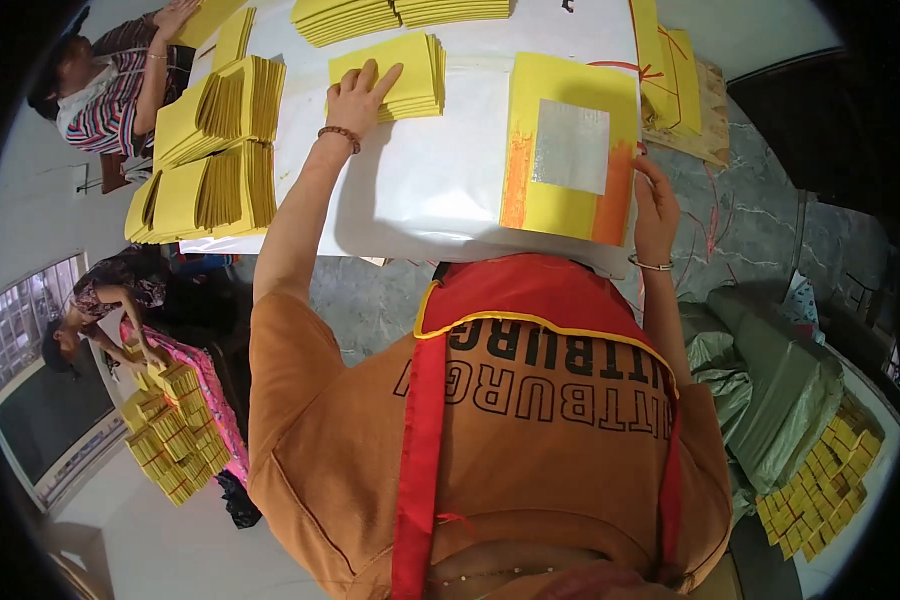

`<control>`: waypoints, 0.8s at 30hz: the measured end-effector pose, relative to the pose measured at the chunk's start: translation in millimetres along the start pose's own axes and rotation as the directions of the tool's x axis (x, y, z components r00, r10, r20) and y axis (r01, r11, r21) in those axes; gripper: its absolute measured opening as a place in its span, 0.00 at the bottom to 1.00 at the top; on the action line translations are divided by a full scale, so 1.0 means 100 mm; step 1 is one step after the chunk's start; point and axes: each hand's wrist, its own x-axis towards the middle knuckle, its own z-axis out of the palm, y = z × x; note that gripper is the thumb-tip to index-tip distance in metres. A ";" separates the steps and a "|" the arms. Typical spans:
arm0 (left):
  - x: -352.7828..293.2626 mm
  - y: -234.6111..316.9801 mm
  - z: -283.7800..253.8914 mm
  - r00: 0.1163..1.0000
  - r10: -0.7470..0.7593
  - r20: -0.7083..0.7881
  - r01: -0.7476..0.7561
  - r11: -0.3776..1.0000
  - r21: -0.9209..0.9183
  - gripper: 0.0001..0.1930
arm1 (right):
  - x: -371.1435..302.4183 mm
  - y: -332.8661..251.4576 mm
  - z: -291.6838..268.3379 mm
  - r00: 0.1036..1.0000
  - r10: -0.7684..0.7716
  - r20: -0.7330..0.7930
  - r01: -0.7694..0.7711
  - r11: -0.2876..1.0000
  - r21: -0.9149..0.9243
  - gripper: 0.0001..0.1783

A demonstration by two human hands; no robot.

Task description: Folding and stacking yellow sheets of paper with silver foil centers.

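Observation:
My left hand (362,92) lies with fingers spread on a small stack of folded yellow paper (415,82) on the white-covered table. At the table's right side sits a flat pile of yellow joss paper (528,85); its top sheet bears a silver square (572,145) and orange bands along both sides. My right hand (656,212) is at the right edge of this pile, its bent fingers closed on the edge. Part of the thumb is hard to make out.
Thick folded yellow bundles (255,100) stand along the table's left side, with more stacks (400,12) at the far edge. Tied yellow bundles (675,85) lie beyond the right edge. Green sacking (770,380) is at right. Two people work at left, one beside a pink-covered table (220,410).

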 end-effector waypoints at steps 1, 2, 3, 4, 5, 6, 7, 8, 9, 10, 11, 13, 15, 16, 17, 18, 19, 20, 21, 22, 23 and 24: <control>-0.03 0.00 0.05 1.000 -0.005 0.004 0.005 1.000 -0.001 0.37 | 0.00 -0.02 0.01 1.000 0.002 0.006 -0.002 1.000 -0.001 0.13; -0.06 0.00 0.10 1.000 0.004 -0.031 -0.004 1.000 -0.007 0.39 | 0.00 -0.06 0.03 1.000 -0.013 -0.001 0.013 1.000 -0.025 0.13; -0.06 0.00 0.12 0.997 0.015 -0.069 -0.016 1.000 -0.010 0.41 | 0.01 -0.07 0.06 0.999 -0.030 -0.011 0.030 0.998 -0.048 0.12; -0.05 -0.01 0.14 0.998 0.012 -0.069 -0.013 1.000 -0.008 0.41 | 0.02 -0.06 0.07 0.999 -0.032 -0.008 0.031 0.998 -0.045 0.12; -0.04 -0.01 0.15 0.999 0.010 -0.035 -0.010 1.000 -0.019 0.42 | 0.04 -0.05 0.08 0.999 -0.043 -0.009 0.042 0.998 -0.049 0.12; -0.05 0.00 0.15 1.000 0.010 0.001 -0.010 0.999 -0.034 0.43 | 0.03 -0.05 0.07 0.999 -0.051 -0.010 0.050 0.997 -0.057 0.12; -0.06 0.01 0.14 1.000 0.009 0.002 -0.009 0.999 -0.034 0.43 | 0.02 -0.06 0.07 0.999 -0.050 -0.010 0.050 0.997 -0.056 0.12; -0.06 0.00 0.13 0.999 0.014 0.035 -0.013 0.999 -0.039 0.43 | 0.00 -0.09 0.08 0.996 -0.087 -0.007 0.086 0.991 -0.102 0.12; -0.05 0.00 0.09 0.998 0.021 0.066 -0.019 0.999 -0.042 0.42 | 0.00 -0.10 0.09 0.992 -0.125 -0.007 0.123 0.982 -0.147 0.12; -0.04 -0.02 0.05 0.998 0.024 0.063 -0.021 0.999 -0.040 0.42 | -0.01 -0.09 0.08 0.992 -0.127 -0.011 0.124 0.982 -0.146 0.12; -0.05 -0.05 0.00 0.996 0.046 0.077 -0.040 0.996 -0.081 0.43 | -0.01 -0.07 0.08 0.990 -0.144 0.002 0.143 0.979 -0.146 0.12; -0.04 -0.08 -0.11 0.993 0.073 0.087 -0.062 0.991 -0.122 0.43 | -0.03 -0.04 0.06 0.987 -0.162 0.011 0.162 0.976 -0.148 0.12; -0.03 -0.09 -0.22 0.992 0.101 0.081 -0.089 0.986 -0.141 0.44 | -0.04 -0.04 0.05 0.984 -0.175 0.027 0.177 0.964 -0.197 0.12; -0.02 -0.10 -0.25 0.992 0.100 0.079 -0.089 0.986 -0.139 0.44 | -0.05 -0.03 0.05 0.984 -0.178 0.026 0.179 0.964 -0.196 0.12; -0.02 -0.09 -0.27 0.993 0.092 0.073 -0.082 0.988 -0.131 0.44 | -0.06 -0.03 0.04 0.984 -0.179 0.026 0.180 0.964 -0.195 0.12; -0.02 -0.08 -0.31 0.994 0.084 0.068 -0.075 0.989 -0.124 0.44 | -0.07 -0.02 0.04 0.983 -0.179 0.026 0.181 0.965 -0.192 0.12; -0.02 -0.06 -0.35 0.994 0.083 0.067 -0.074 0.990 -0.122 0.44 | -0.07 -0.02 0.04 0.983 -0.181 0.026 0.183 0.965 -0.190 0.12; -0.02 -0.01 -0.38 0.994 0.105 0.011 -0.104 0.990 -0.095 0.41 | -0.07 -0.03 0.04 0.980 -0.195 0.046 0.201 0.957 -0.209 0.12; -0.01 0.06 -0.43 0.990 0.133 -0.043 -0.136 0.988 -0.067 0.39 | -0.08 -0.03 0.03 0.976 -0.206 0.063 0.215 0.949 -0.228 0.12; -0.02 0.17 -0.49 0.990 0.133 -0.041 -0.136 0.989 -0.065 0.39 | -0.08 -0.04 0.04 0.977 -0.205 0.063 0.214 0.950 -0.226 0.12; -0.03 0.33 -0.54 0.965 0.188 -0.182 -0.222 0.957 -0.185 0.36 | -0.08 -0.06 0.05 0.971 -0.224 0.079 0.237 0.942 -0.239 0.13; -0.06 0.53 -0.62 0.920 0.221 -0.323 -0.318 0.904 -0.287 0.33 | -0.08 -0.06 0.05 0.966 -0.242 0.095 0.258 0.933 -0.250 0.14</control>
